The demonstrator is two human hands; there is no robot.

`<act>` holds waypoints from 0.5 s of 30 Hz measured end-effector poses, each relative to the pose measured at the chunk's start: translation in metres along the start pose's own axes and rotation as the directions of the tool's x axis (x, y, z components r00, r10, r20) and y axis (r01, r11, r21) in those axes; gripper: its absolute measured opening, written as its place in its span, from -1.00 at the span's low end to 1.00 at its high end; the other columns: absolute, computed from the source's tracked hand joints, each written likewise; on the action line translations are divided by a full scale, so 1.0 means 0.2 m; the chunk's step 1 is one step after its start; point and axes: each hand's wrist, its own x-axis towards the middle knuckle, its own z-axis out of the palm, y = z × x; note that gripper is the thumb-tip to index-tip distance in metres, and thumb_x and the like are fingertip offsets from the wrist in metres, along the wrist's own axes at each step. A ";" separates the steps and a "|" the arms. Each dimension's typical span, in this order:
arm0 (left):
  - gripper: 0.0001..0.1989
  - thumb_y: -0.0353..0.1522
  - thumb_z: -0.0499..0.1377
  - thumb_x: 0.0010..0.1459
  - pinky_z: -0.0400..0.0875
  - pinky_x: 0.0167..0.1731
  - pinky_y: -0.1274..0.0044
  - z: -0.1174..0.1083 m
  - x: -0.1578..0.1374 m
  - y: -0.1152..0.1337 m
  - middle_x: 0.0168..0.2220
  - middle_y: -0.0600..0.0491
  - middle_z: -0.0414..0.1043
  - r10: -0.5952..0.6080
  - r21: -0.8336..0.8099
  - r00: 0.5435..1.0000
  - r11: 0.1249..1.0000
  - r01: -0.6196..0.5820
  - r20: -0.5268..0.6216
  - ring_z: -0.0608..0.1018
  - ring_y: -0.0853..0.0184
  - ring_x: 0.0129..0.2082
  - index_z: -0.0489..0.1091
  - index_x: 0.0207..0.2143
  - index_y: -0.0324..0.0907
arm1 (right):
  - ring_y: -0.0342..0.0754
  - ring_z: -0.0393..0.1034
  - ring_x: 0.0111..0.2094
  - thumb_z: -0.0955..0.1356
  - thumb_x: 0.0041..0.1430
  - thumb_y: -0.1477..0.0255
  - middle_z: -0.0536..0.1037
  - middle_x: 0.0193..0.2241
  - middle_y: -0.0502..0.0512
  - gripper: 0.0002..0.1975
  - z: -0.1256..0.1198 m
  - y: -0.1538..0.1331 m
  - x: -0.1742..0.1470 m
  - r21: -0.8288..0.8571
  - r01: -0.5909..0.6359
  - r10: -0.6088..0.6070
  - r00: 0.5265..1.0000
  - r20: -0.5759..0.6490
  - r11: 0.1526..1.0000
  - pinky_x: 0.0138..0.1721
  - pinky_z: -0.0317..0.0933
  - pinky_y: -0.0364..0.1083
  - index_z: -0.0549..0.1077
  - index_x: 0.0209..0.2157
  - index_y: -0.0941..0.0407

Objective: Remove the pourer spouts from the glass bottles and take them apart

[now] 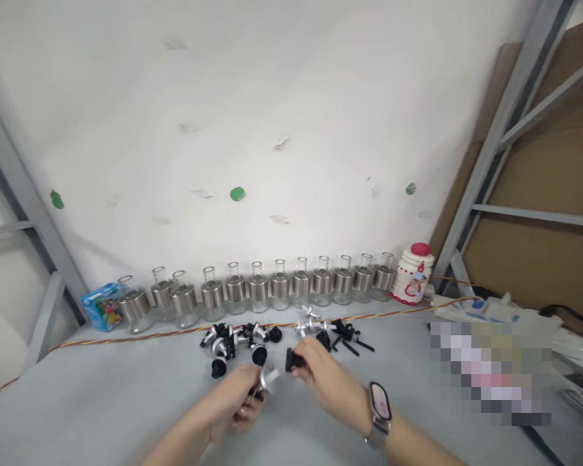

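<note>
A person's left hand [240, 391] is closed around a silver-and-black bottle top [269, 380], its pale stem pointing out toward the right. Just beside it, the right hand [318, 366] pinches a black cap [290, 360] between thumb and fingers; cap and bottle top are apart. A watch [380, 402] with a metal band circles the right wrist.

Just beyond the left hand, a loose pile of silver and black tops [232, 340] lies on the gray table [102, 404], a small black cup [275, 334] at its right edge. Past the right hand sit a cluster of pale and silver pieces [311, 323] and, next to them, a scatter of black parts [344, 329], including short black sticks [350, 347].

A red-and-yellow cord [175, 334] runs across the table behind the hands. Beyond it, twelve glass bottles with steel sleeves [258, 285] stand upright in a row, their necks uncovered, between a blue picture box [102, 307] at left and a cream jar [412, 281] with a red lid at right. Green patches [237, 193] mark the white wall [296, 77] behind. At far right, a pixelated block hides part of the table.
</note>
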 end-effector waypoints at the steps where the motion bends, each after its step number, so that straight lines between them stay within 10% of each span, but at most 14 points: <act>1: -0.54 0.08 -0.02 -0.15 -0.14 -0.85 0.71 0.01 0.01 0.00 -0.80 0.33 -0.07 0.030 -0.053 0.998 0.998 -0.033 -0.052 -0.04 0.60 -0.86 0.12 -0.63 -0.15 | -0.05 0.27 -0.33 0.17 0.17 0.39 0.37 -0.36 0.12 -0.87 -0.01 0.03 0.01 -0.039 -0.065 0.064 0.998 -0.023 0.997 -0.31 0.16 -0.11 0.27 -0.33 0.14; 8: -0.47 0.17 -0.06 -0.23 -0.02 -0.84 0.66 0.12 0.05 -0.01 -0.89 0.33 -0.06 0.243 -0.132 0.941 0.951 -0.279 -0.236 0.05 0.53 -0.88 0.11 -0.61 -0.13 | 0.03 0.38 -0.51 0.18 0.09 0.10 0.48 -0.55 0.16 -0.62 0.07 0.16 0.07 -0.285 -0.396 0.408 0.913 -0.020 0.873 -0.53 0.05 -0.13 0.35 -0.49 0.13; 15: -0.52 0.02 -0.05 -0.02 0.03 -0.70 0.62 0.10 0.05 -0.06 -0.80 0.23 0.05 0.365 0.162 0.883 0.930 -0.330 -0.295 0.19 0.48 -0.75 0.16 -0.70 -0.18 | 0.00 0.39 -0.42 0.05 0.20 0.17 0.49 -0.45 0.14 -0.60 0.03 0.07 0.07 -0.181 -0.367 0.359 0.930 -0.075 0.913 -0.44 0.08 -0.13 0.34 -0.39 0.12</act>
